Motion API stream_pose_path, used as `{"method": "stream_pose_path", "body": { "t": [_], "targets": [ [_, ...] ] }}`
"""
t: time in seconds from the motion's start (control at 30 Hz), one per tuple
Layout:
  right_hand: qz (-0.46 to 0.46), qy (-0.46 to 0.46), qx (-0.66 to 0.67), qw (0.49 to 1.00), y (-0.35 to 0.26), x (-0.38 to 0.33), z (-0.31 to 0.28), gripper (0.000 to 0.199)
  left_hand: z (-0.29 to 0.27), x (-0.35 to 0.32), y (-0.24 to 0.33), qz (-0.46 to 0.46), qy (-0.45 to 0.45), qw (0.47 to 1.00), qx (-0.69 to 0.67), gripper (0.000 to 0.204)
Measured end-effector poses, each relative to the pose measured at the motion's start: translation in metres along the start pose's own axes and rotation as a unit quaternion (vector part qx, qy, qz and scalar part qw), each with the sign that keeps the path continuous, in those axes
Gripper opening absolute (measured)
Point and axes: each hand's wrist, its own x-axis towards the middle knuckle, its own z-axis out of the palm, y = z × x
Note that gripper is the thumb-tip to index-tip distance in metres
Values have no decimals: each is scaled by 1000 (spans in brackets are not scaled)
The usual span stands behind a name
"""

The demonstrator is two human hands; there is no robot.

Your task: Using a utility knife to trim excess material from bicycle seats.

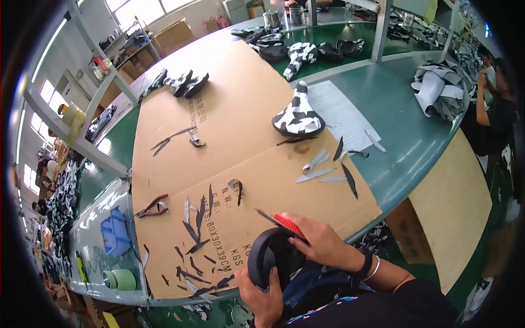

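- A black saddle (272,256) sits at the near edge of the bench, held in front of the person's body, partly over the edge of the cardboard sheet (229,109).
- The left hand (264,298) grips its near lower rim, fingers curled around the edge.
- The right hand (320,243) lies over the top right of it, fingers pressed together around a red-handled knife (281,222) whose blade points left and far.
- Dark and pale trimmed strips (197,218) are scattered on the cardboard just left of the saddle.
- Red-handled pliers (151,206) lie further left.
- A black-and-white patterned saddle (298,113) rests well beyond, towards the far right of the cardboard.
- A roll of green tape (120,279) lies at the near left.
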Motion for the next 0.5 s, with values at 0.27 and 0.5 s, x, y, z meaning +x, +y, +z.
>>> {"method": "stream_pose_path", "body": {
  "t": [0.27, 0.5],
  "targets": [
    [56, 131, -163, 976, 0, 15, -22, 45, 3, 9, 2, -40, -65, 995, -56, 40],
    [212, 368, -114, 898, 27, 8, -148, 36, -27, 50, -41, -127, -75, 933, -328, 38]
  ]
}}
